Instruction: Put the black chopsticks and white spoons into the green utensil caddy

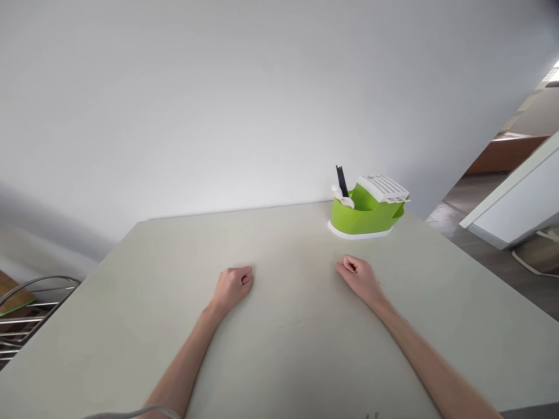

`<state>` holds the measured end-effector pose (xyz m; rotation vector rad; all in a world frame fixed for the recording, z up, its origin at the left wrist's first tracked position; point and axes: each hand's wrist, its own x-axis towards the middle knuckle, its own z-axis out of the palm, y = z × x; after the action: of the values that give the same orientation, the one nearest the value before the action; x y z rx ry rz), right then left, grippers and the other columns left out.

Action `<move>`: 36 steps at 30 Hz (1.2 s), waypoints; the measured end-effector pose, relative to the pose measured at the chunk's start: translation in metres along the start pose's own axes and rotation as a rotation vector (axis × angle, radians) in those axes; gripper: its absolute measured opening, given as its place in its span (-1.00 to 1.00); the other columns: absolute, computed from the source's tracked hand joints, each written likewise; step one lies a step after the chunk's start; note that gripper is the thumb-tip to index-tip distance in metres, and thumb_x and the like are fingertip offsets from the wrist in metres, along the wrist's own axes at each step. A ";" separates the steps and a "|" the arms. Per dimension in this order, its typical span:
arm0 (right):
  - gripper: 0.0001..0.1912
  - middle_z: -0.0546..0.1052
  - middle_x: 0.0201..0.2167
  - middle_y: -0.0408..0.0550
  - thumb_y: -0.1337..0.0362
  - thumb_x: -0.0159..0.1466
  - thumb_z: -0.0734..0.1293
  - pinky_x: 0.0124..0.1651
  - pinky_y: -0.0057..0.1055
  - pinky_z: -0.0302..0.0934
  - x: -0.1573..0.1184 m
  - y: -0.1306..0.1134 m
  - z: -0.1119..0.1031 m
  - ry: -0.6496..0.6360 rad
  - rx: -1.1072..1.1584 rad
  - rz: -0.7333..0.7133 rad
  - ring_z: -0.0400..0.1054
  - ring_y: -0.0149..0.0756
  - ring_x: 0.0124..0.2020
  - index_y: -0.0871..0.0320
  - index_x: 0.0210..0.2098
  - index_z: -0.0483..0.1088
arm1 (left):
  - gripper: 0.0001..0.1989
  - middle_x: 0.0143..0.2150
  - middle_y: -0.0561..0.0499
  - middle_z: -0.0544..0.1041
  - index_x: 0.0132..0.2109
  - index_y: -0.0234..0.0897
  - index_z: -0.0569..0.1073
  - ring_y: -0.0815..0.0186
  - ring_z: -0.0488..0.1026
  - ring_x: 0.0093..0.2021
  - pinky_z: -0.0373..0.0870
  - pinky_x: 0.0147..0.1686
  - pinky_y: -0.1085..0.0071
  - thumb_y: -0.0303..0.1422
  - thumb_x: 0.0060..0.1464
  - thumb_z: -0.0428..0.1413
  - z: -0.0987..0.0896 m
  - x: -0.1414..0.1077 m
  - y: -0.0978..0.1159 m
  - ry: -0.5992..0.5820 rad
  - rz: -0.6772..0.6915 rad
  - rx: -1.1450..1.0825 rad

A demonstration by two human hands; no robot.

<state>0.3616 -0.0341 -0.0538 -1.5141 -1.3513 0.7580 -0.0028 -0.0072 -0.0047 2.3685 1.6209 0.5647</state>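
My left hand [234,288] rests on the pale table [288,343] in a loose fist, with nothing seen in it. Opposite it, my right hand [358,277] is also curled into a fist on the tabletop, and no object shows in its fingers. Just beyond the right hand stands a green utensil holder [361,222] with a white base and a slotted white top [384,187]. White spoons [347,202] and black chopsticks [342,181] stick up from its left end. Neither hand touches the holder.
A grey-white wall [244,116] runs along the table's back edge. To the left, below table height, is a metal wire rack [32,320]. On the right are a floor [456,224], a white panel [519,198] and a bag-like thing [539,253].
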 end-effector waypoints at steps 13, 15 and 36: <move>-0.59 -0.03 -0.57 -0.29 0.20 0.19 0.29 -0.44 -0.42 -0.14 0.000 -0.006 -0.001 -0.009 -0.003 0.008 -0.13 -0.41 -0.50 0.04 -0.50 -0.12 | -0.76 -0.52 0.15 -0.06 -0.42 -0.19 -0.08 0.31 -0.19 -0.40 -0.14 -0.41 0.35 -0.44 -0.01 -0.08 0.000 0.001 -0.002 -0.004 0.022 0.020; -0.59 -0.03 -0.56 -0.29 0.20 0.20 0.29 -0.44 -0.42 -0.14 0.000 -0.005 -0.001 -0.010 0.001 0.000 -0.12 -0.41 -0.49 0.04 -0.50 -0.12 | -0.76 -0.52 0.15 -0.05 -0.42 -0.19 -0.08 0.31 -0.19 -0.40 -0.13 -0.41 0.35 -0.44 -0.01 -0.08 0.001 0.001 -0.003 -0.003 0.030 0.022; -0.59 -0.03 -0.57 -0.29 0.21 0.21 0.29 -0.46 -0.43 -0.13 0.000 -0.003 0.000 0.000 -0.006 -0.016 -0.11 -0.41 -0.50 0.04 -0.50 -0.12 | -0.74 -0.53 0.15 -0.04 -0.43 -0.19 -0.08 0.32 -0.19 -0.42 -0.13 -0.42 0.35 -0.47 -0.01 -0.07 0.001 0.000 -0.001 -0.007 0.019 0.043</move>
<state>0.3602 -0.0345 -0.0507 -1.5061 -1.3656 0.7443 -0.0036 -0.0062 -0.0059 2.4166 1.6249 0.5290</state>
